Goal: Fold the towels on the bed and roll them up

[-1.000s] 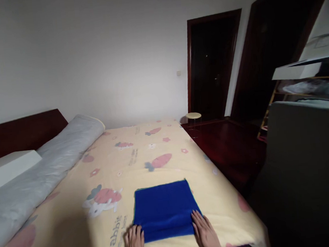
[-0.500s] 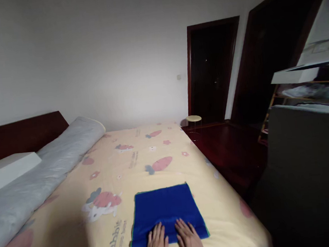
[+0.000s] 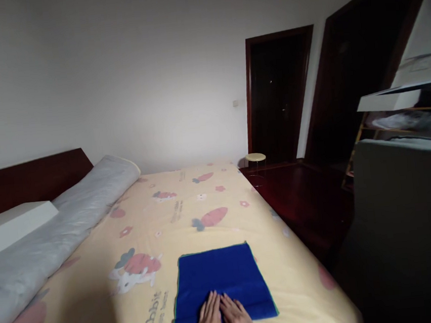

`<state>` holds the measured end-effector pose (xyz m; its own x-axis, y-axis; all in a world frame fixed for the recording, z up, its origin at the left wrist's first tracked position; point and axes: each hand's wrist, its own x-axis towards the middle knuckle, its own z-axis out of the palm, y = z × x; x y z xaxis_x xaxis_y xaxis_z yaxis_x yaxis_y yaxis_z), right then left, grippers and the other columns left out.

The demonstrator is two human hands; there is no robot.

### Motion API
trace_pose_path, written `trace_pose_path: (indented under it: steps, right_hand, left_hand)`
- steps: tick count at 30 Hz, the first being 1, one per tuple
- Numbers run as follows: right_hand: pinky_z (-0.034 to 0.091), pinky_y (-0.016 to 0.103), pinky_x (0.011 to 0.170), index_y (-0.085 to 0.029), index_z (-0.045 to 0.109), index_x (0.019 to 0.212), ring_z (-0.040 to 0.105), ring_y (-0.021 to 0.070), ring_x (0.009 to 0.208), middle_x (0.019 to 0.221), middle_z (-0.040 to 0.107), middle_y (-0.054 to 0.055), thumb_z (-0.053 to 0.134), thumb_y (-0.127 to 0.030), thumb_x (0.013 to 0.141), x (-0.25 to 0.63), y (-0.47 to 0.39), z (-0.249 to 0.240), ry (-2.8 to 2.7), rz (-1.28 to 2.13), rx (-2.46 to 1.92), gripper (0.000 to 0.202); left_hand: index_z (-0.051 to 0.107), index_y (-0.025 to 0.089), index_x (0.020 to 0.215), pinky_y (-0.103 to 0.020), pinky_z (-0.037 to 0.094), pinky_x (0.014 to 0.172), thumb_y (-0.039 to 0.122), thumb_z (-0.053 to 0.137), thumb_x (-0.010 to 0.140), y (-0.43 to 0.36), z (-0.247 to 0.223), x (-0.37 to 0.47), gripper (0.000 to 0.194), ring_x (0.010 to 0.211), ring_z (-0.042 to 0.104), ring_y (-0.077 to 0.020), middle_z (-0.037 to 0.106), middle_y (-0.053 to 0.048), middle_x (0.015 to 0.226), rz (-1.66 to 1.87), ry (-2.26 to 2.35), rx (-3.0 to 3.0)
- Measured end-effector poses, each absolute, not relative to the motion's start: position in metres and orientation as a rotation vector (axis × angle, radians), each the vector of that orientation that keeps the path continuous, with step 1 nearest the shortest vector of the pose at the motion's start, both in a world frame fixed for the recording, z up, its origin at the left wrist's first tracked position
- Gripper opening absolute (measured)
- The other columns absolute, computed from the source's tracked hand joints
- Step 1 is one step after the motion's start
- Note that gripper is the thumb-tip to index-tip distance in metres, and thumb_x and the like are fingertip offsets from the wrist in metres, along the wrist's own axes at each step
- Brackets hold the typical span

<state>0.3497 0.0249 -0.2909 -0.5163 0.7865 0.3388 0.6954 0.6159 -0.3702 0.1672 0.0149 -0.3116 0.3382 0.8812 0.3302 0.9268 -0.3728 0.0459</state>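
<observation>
A blue cloth (image 3: 218, 270) with a green edge lies spread nearly square on the bed. My left hand (image 3: 209, 317) rests flat on its near edge, fingers stretched out and pointing away from me. Close beside it, my right hand (image 3: 236, 317) lies flat on the same edge, the two hands almost touching at the fingertips. Neither hand grips anything. The part of the near edge under the palms is hidden.
The bed's yellow sheet (image 3: 176, 226) carries rabbit and carrot prints. On the left lie a grey rolled quilt (image 3: 90, 209) and a white box (image 3: 19, 226) before a dark headboard (image 3: 34, 179). A stool (image 3: 255, 157) stands near the door; a dark grey cabinet-like block (image 3: 407, 214) is at right.
My hands have come closer together on the cloth's near edge, the right one moving left. The ridge in the cloth ahead of the fingers has flattened. The view has shifted slightly.
</observation>
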Motion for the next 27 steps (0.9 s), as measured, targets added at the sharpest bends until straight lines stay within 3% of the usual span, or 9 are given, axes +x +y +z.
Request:
trace_pose_path:
  steps: [5, 11, 15, 18, 21, 27]
  right_hand:
    - [0.042, 0.041, 0.106, -0.032, 0.051, 0.138, 0.048, 0.024, 0.132, 0.143, 0.05, 0.003, 0.039, -0.036, 0.097, 0.375, 0.032, -0.293, -2.309, 0.253, -1.337, 0.043]
    - [0.04, 0.045, 0.105, -0.026, 0.056, 0.135, 0.046, 0.0257, 0.133, 0.141, 0.053, 0.006, 0.035, -0.04, 0.096, 0.481, 0.044, -0.316, -2.119, 0.038, -1.627, 0.046]
    - [0.042, 0.046, 0.099, -0.023, 0.058, 0.132, 0.047, 0.0286, 0.132, 0.141, 0.053, 0.01, 0.034, -0.034, 0.095, 0.49, 0.043, -0.323, -1.953, -0.164, -1.658, 0.046]
    - [0.042, 0.043, 0.096, -0.026, 0.06, 0.127, 0.052, 0.0272, 0.126, 0.138, 0.057, 0.008, 0.037, -0.027, 0.092, 0.469, 0.036, -0.317, -1.948, -0.198, -1.555, 0.041]
    - [0.04, 0.04, 0.096, -0.028, 0.062, 0.121, 0.057, 0.0255, 0.117, 0.132, 0.062, 0.005, 0.046, -0.022, 0.086, 0.447, 0.026, -0.31, -2.091, -0.122, -1.404, 0.04]
    - [0.041, 0.033, 0.09, -0.03, 0.06, 0.123, 0.062, 0.0219, 0.102, 0.117, 0.069, 0.002, 0.055, -0.023, 0.084, 0.444, 0.014, -0.311, -2.262, -0.05, -1.222, 0.041]
  left_hand:
    - [0.021, 0.036, 0.147, -0.036, 0.043, 0.106, 0.027, 0.036, 0.094, 0.01, -0.308, 0.143, 0.056, 0.135, 0.046, -0.0174, 0.039, 0.001, 0.152, -0.366, -1.758, -2.444]
    - [0.041, 0.04, 0.139, -0.046, 0.037, 0.105, 0.033, 0.036, 0.092, -0.015, -0.32, 0.068, 0.048, 0.131, 0.05, -0.0213, 0.048, 0.001, 0.147, -0.373, -2.121, -1.911]
    - [0.049, 0.033, 0.137, -0.049, 0.035, 0.102, 0.025, 0.036, 0.091, -0.015, -0.324, 0.065, 0.049, 0.13, 0.049, -0.0237, 0.052, -0.004, 0.145, -0.56, -2.072, -1.622]
    - [0.057, 0.027, 0.13, -0.043, 0.042, 0.096, 0.022, 0.04, 0.088, -0.009, -0.321, 0.077, 0.045, 0.122, 0.055, -0.0228, 0.061, -0.007, 0.136, -0.63, -1.926, -1.652]
    - [0.064, 0.026, 0.118, -0.033, 0.047, 0.09, 0.017, 0.047, 0.08, -0.005, -0.322, 0.091, 0.042, 0.109, 0.062, -0.0194, 0.071, -0.003, 0.118, -0.617, -1.669, -1.925]
    - [0.063, 0.028, 0.113, -0.026, 0.05, 0.089, 0.007, 0.048, 0.064, -0.008, -0.331, 0.106, 0.056, 0.103, 0.064, -0.0165, 0.072, 0.002, 0.111, -0.555, -1.352, -2.168]
